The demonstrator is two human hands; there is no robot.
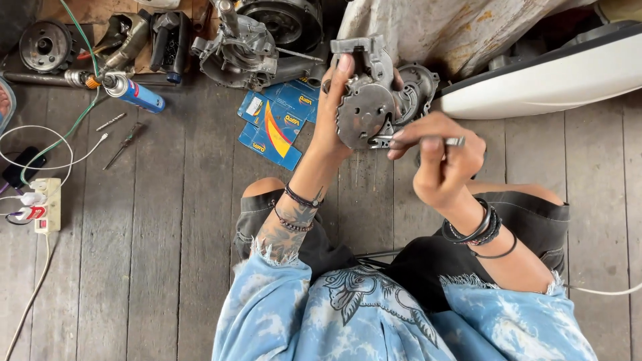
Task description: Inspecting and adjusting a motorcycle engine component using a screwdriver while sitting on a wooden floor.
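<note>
Both hands meet above the blue boxes (277, 124): left hand (332, 117) clasps a grey metal engine part (364, 110); right hand (441, 160) pinches a thin metal tool (418, 140) against it.

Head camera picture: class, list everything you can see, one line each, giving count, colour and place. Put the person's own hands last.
Metal engine part: one, grey, held up at centre.
Thin metal tool: one, silver, tip against the part.
Flat boxes: a few, blue and yellow, on the floor beyond the hands.
Spray can: one, blue, upper left floor.
Engine casing: one, grey, top centre.
Power strip: one, cream, left edge.
Screwdriver: one, dark, left floor.
White panel: one, upper right.
Plank floor: grey wood.
Left hand: grips the part.
Right hand: grips the tool.
</note>
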